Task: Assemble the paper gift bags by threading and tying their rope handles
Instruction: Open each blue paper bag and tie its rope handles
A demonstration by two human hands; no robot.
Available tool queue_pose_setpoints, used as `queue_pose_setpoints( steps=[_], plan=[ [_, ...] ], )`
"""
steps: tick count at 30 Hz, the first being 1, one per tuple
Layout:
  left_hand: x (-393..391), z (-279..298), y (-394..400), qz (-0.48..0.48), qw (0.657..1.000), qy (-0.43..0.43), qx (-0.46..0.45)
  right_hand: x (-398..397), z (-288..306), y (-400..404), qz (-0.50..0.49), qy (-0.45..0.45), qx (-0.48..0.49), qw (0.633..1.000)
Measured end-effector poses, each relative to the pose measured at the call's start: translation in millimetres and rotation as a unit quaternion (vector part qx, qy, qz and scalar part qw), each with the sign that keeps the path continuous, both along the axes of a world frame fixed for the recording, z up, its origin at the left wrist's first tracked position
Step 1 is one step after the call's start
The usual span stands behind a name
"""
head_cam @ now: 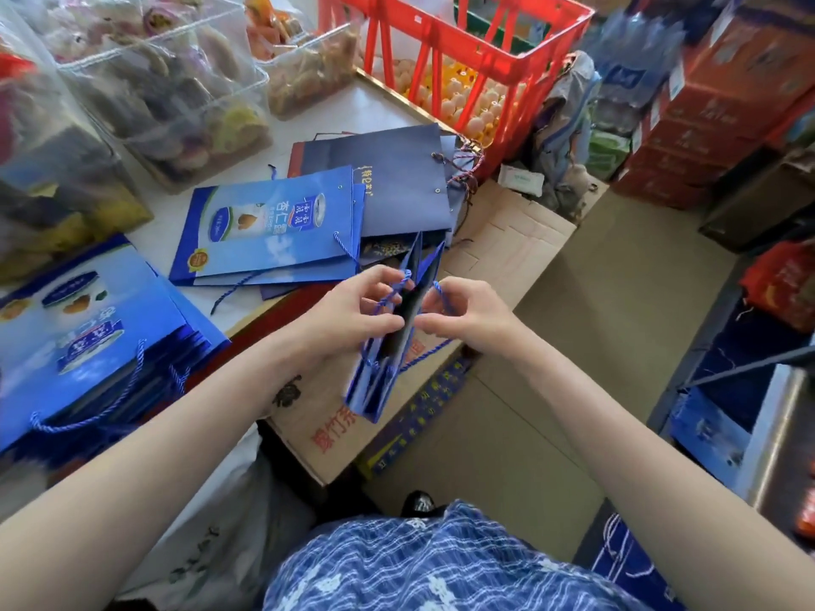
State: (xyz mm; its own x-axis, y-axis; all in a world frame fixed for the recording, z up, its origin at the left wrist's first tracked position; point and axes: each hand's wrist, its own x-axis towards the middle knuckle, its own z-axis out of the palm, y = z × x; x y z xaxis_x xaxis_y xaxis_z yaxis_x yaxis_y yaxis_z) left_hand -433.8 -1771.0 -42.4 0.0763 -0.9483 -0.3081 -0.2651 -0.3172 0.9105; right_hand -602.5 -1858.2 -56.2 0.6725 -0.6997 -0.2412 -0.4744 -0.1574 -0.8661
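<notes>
Seen from the head camera, the left hand (353, 313) and right hand (463, 313) meet at centre frame, each with fingers pinched on the blue rope (388, 297) of a folded blue bag (383, 368) held edge-on above a cardboard box (335, 416). At ten o'clock, flat bags (269, 227) lie on the white tabletop (379, 112); at twelve o'clock stands a red crate (445, 41).

Two hands, left (353, 317) and right (467, 315), hold one folded blue bag (388, 346). One red crate (463, 50). Three clear snack boxes, the nearest (176, 103). Several flat bags lie stacked on the table (375, 108); the exact number cannot be told.
</notes>
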Motion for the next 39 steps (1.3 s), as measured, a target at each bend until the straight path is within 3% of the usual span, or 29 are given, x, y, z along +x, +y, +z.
queue_pose_setpoints(
  steps=[2,6,8,9,11,13,16,20,22,23,25,27,29,30,33,37,39],
  plan=[
    [-13,15,1,-0.032,0.988,0.149,0.034,-7,13,5,0.018,-0.075,0.105,0.991],
    [-32,28,3,-0.08,0.981,0.167,0.052,-19,25,10,0.037,-0.099,0.146,0.984],
    [-35,35,2,-0.05,0.994,0.102,-0.005,-24,32,7,0.023,-0.092,0.078,0.992],
    [-33,37,0,-0.019,0.997,0.014,-0.067,-27,36,6,0.016,-0.096,0.045,0.994],
    [-26,32,-6,-0.008,0.953,-0.23,-0.198,-34,46,5,0.0,-0.157,0.046,0.987],
    [-28,20,-9,-0.071,0.897,-0.352,-0.258,-40,56,9,-0.004,-0.24,0.085,0.967],
    [-42,10,-13,-0.127,0.868,-0.387,-0.284,-46,58,12,-0.075,-0.308,0.137,0.938],
    [-38,-4,-9,-0.12,0.837,-0.437,-0.306,-55,48,-1,-0.293,-0.346,0.2,0.869],
    [-38,-12,-2,-0.126,0.858,-0.412,-0.28,-57,47,-10,-0.34,-0.348,0.2,0.85],
    [-40,-13,1,-0.13,0.879,-0.384,-0.252,-56,49,-12,-0.326,-0.335,0.183,0.865],
    [-38,-12,3,-0.11,0.902,-0.356,-0.22,-57,57,-17,-0.22,-0.252,0.106,0.937],
    [-28,-10,1,-0.084,0.912,-0.35,-0.197,-64,68,-24,-0.024,-0.041,-0.025,0.999],
    [-15,-7,-1,-0.062,0.916,-0.349,-0.188,-66,69,-33,0.142,0.151,-0.096,0.974],
    [-11,-4,-3,-0.063,0.914,-0.352,-0.191,-59,69,-32,0.182,0.193,-0.122,0.956],
    [-14,12,-13,-0.075,0.897,-0.369,-0.229,-24,66,-20,0.23,0.196,-0.194,0.933],
    [4,29,-8,-0.024,0.881,-0.385,-0.273,-26,76,-40,0.259,0.293,-0.156,0.907],
    [23,35,-1,0.015,0.882,-0.381,-0.277,-38,84,-54,0.199,0.275,-0.157,0.928]
  ],
)
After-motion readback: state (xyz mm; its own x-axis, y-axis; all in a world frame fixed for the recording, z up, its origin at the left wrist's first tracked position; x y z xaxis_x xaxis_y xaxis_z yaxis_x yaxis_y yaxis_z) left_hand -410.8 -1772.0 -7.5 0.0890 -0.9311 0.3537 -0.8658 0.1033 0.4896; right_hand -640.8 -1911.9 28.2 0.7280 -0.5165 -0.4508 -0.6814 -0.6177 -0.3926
